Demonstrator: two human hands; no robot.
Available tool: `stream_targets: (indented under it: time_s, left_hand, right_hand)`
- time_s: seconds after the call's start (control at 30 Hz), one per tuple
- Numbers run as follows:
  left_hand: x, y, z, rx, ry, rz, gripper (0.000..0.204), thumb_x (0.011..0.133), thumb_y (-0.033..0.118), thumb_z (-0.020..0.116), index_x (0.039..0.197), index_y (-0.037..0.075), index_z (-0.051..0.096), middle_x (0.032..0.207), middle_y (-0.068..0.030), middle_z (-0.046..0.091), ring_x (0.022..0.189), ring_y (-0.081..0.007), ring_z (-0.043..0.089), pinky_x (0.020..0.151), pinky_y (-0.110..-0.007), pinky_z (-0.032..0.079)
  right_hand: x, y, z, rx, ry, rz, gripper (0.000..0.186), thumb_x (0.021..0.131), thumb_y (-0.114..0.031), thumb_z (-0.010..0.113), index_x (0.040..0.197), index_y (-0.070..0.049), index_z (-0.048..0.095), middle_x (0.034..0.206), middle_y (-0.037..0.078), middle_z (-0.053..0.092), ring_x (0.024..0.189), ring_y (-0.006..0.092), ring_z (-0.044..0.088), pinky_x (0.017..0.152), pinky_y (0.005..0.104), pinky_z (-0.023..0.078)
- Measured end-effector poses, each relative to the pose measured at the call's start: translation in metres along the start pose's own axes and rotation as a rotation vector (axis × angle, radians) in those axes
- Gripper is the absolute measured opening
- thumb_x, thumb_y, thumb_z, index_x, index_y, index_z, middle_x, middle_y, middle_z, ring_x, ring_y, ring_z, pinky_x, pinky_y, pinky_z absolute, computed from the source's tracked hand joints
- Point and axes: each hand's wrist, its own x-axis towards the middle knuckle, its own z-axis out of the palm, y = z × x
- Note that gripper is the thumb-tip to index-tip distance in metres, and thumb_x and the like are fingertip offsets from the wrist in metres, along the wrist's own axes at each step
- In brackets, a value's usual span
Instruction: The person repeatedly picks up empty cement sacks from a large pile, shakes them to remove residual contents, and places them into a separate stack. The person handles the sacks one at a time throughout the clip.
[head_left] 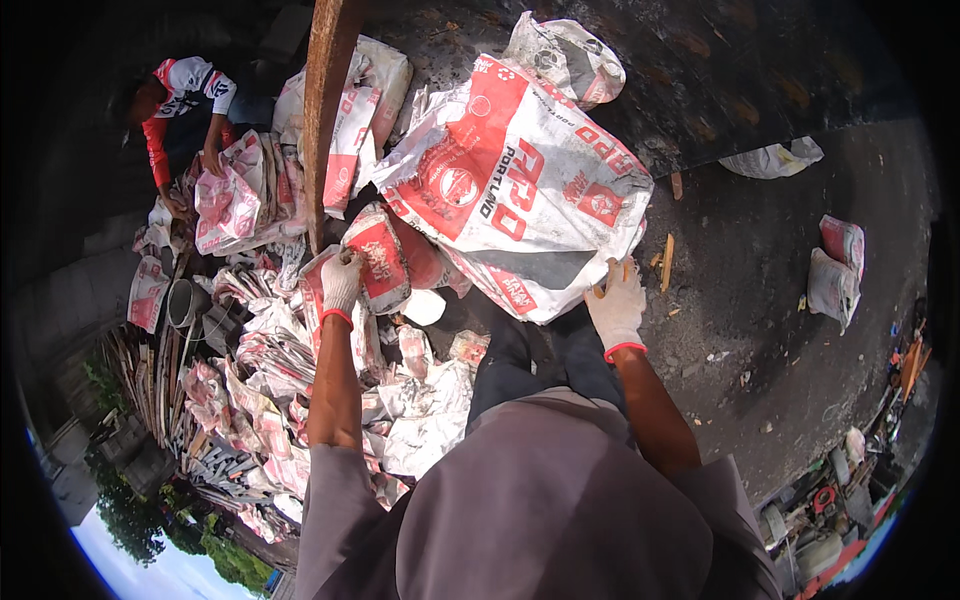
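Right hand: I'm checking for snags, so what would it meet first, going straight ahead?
Probably the large red-and-white sack; the right hand seems to touch its edge, though depth is unclear.

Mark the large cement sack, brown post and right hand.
Large cement sack (528,185), head view: middle of its printed face.
Brown post (327,110), head view: middle of its visible length.
Right hand (617,308), head view: back of its glove.
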Motion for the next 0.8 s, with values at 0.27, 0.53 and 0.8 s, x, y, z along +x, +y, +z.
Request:
stream_targets:
  time_s: [0.27,0.53,0.8]
  left_hand:
    - [-0.125,0.035,-0.095,-0.464,0.232,-0.096,0.024,0.089,0.006,0.06,0.111,-0.002,0.064,0.08,0.0043,0.059,0.062,-0.0035,0.048,0.057,-0.018,0.037]
    - [-0.228,0.059,-0.139,-0.931,0.426,0.07,0.029,0.085,0.001,0.067,0.114,-0.003,0.064,0.1,-0.0006,0.066,0.089,-0.0091,0.058,0.085,-0.021,0.043]
    - [-0.264,0.068,-0.081,-1.344,0.597,0.164,0.024,0.079,-0.011,0.061,0.097,0.005,0.061,0.083,0.0039,0.057,0.071,-0.0065,0.054,0.065,-0.019,0.042]
  right_hand:
    - [-0.012,-0.023,-0.027,0.368,0.034,-0.251,0.057,0.082,-0.024,0.066,0.132,-0.001,0.05,0.133,0.019,0.051,0.118,0.035,0.054,0.095,0.0428,0.047]
    - [-0.065,-0.144,-0.053,0.87,-0.555,-0.587,0.048,0.085,-0.017,0.067,0.129,-0.004,0.055,0.118,0.018,0.064,0.107,0.0344,0.063,0.089,0.0372,0.051]
    - [-0.14,-0.249,-0.086,0.758,-0.935,-0.65,0.118,0.064,-0.027,0.09,0.152,0.0,0.015,0.132,0.019,0.054,0.11,0.0206,0.059,0.085,0.0282,0.051]
